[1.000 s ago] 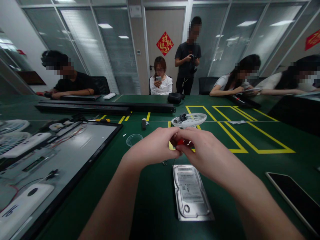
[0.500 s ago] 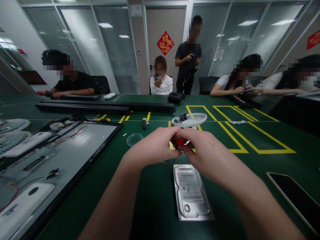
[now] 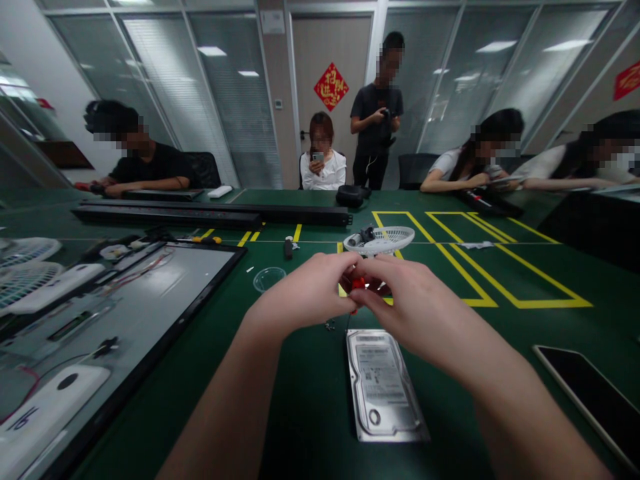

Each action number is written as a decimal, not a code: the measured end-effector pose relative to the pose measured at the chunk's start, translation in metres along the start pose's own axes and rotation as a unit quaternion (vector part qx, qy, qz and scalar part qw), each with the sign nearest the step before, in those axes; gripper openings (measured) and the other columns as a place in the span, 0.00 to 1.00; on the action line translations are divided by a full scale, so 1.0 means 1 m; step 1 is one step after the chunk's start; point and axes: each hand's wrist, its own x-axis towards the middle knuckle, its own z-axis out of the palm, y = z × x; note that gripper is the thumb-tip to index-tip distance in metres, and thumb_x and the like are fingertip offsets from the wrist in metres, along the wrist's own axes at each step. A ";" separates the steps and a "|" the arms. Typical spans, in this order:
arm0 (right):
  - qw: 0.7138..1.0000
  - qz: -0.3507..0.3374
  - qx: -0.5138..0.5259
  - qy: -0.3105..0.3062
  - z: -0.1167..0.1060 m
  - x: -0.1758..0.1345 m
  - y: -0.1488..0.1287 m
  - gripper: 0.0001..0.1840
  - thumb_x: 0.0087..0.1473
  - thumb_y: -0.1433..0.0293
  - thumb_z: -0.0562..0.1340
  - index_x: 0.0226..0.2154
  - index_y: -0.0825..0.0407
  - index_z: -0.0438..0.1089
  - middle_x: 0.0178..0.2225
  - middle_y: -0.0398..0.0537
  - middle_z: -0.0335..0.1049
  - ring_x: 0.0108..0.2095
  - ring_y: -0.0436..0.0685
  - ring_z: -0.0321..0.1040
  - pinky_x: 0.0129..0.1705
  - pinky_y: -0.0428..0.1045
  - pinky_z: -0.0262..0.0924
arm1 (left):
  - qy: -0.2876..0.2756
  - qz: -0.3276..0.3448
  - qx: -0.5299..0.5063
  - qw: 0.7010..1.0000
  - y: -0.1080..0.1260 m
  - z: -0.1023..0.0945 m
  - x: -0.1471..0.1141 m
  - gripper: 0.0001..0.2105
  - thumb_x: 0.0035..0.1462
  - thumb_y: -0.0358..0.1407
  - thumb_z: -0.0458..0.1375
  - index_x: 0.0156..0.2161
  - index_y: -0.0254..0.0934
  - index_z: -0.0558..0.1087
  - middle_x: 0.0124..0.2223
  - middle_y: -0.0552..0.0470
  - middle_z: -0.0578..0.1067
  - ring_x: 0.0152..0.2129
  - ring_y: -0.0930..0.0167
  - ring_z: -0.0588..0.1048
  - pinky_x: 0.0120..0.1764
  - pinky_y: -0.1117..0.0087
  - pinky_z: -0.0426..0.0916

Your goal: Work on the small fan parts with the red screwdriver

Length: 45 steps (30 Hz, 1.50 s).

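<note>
Above the far end of a silver hard drive (image 3: 383, 383), my left hand (image 3: 300, 293) and my right hand (image 3: 415, 287) meet with their fingertips closed around a red-handled screwdriver (image 3: 359, 284). Most of its handle is hidden by the fingers. Its thin dark shaft points down toward the drive's far left corner; whether the tip touches a screw cannot be made out. The drive lies flat on the green table, label up. Several tiny screws (image 3: 329, 326) lie just beyond it, below my left hand.
A large panel (image 3: 195, 267) with cables and white parts fills the left side. A clear round lid (image 3: 269, 279), a white basket (image 3: 385, 239) and black bars (image 3: 215, 213) lie farther off. At right is a phone-like slab (image 3: 590, 400). Several people sit or stand across the table.
The fingers of my right hand have shifted slightly on the screwdriver, and more of its red handle shows. My left hand and the hard drive have stayed nearly still.
</note>
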 end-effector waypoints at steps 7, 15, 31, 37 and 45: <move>1.000 0.000 -0.006 -0.001 -0.001 0.001 -0.003 0.10 0.61 0.77 0.60 0.38 0.50 0.77 0.38 0.49 0.75 0.38 0.56 0.70 0.39 0.50 0.59 | -0.004 -0.003 0.000 1.000 0.000 0.000 0.001 0.16 0.50 0.31 0.64 0.46 0.38 0.75 0.46 0.50 0.80 0.40 0.65 0.76 0.40 0.66 0.68; 1.000 0.001 0.001 0.020 0.000 0.000 -0.002 0.11 0.60 0.76 0.62 0.45 0.50 0.74 0.44 0.50 0.75 0.42 0.58 0.71 0.43 0.51 0.61 | 0.007 -0.005 -0.022 1.000 0.000 0.001 0.001 0.15 0.51 0.28 0.63 0.46 0.37 0.74 0.42 0.51 0.80 0.35 0.68 0.76 0.37 0.68 0.69; 1.000 0.003 -0.006 0.013 0.000 0.000 -0.004 0.07 0.60 0.73 0.64 0.42 0.51 0.75 0.41 0.50 0.75 0.41 0.59 0.70 0.42 0.52 0.61 | -0.008 -0.004 -0.022 1.000 0.000 0.001 0.002 0.16 0.49 0.26 0.63 0.46 0.38 0.74 0.45 0.50 0.80 0.38 0.66 0.77 0.38 0.67 0.69; 1.000 0.000 -0.001 0.002 -0.001 0.000 -0.002 0.12 0.60 0.79 0.60 0.41 0.50 0.76 0.40 0.48 0.76 0.40 0.58 0.71 0.42 0.52 0.61 | -0.013 0.006 -0.023 1.000 -0.001 0.000 0.000 0.16 0.51 0.29 0.64 0.46 0.38 0.74 0.47 0.49 0.80 0.42 0.64 0.77 0.44 0.65 0.70; 1.000 0.007 -0.003 0.011 0.000 0.000 -0.003 0.10 0.60 0.75 0.63 0.43 0.50 0.75 0.42 0.49 0.75 0.41 0.59 0.71 0.42 0.52 0.60 | -0.011 -0.017 -0.021 1.000 -0.002 -0.001 0.000 0.15 0.51 0.30 0.64 0.45 0.37 0.73 0.42 0.51 0.79 0.36 0.67 0.76 0.37 0.67 0.69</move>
